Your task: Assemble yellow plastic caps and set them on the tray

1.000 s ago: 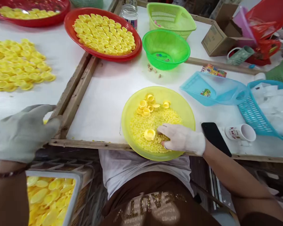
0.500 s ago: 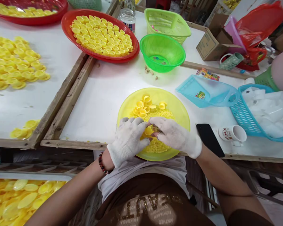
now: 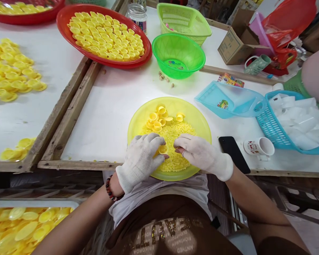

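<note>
One yellow cup [image 3: 163,149], held between thumb and fingers in the grip of the gloved left hand [image 3: 140,156], over small yellow pellets [image 3: 177,163] in a translucent yellow basin [image 3: 196,115] at the near edge of the worktop [image 3: 108,113]. One gloved right hand [image 3: 200,152], fingers bent toward thumb over the basin; whether its grip holds anything cannot be told. Loose cups [image 3: 156,124] toward the basin's far side.

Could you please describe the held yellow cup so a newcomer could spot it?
At the near edge of the white table, find the wide yellow bowl. Over it is the gloved left hand. That hand holds the yellow cup, apart from the loose cups lying untouched near the bowl's far side.
</note>
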